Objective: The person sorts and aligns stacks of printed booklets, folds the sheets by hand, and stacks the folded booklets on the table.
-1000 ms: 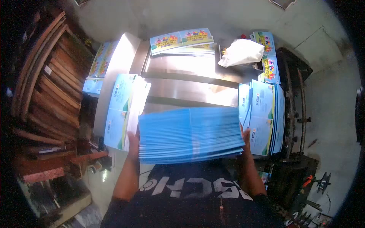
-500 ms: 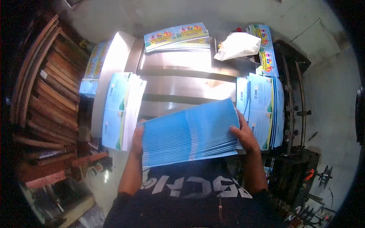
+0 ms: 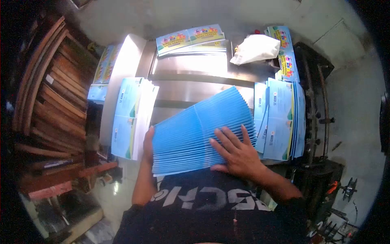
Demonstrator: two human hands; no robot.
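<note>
A thick fanned stack of blue sheets point(image 3: 187, 130) lies tilted in front of my body, its right end raised toward the back. My left hand point(image 3: 149, 144) grips the stack's left edge, its fingers partly hidden behind it. Spread across the lower right of the sheets is my right hand point(image 3: 235, 154), fingers apart and resting on their edges. To the left stands a pile of light blue printed sheets point(image 3: 125, 118), and on the right is another such pile point(image 3: 278, 118).
Behind the stack is a shiny metal surface point(image 3: 191, 90). Yellow and blue printed covers point(image 3: 189, 40) lie at the back, beside a white bag point(image 3: 256, 49). Wooden boards point(image 3: 61, 97) stand at the left, and dark metal rails point(image 3: 325, 110) run along the right.
The blue stack has tilted and fanned, its right end moving up and back. My right hand has left the right edge and now lies spread over the sheets. My left hand stays at the left edge.
</note>
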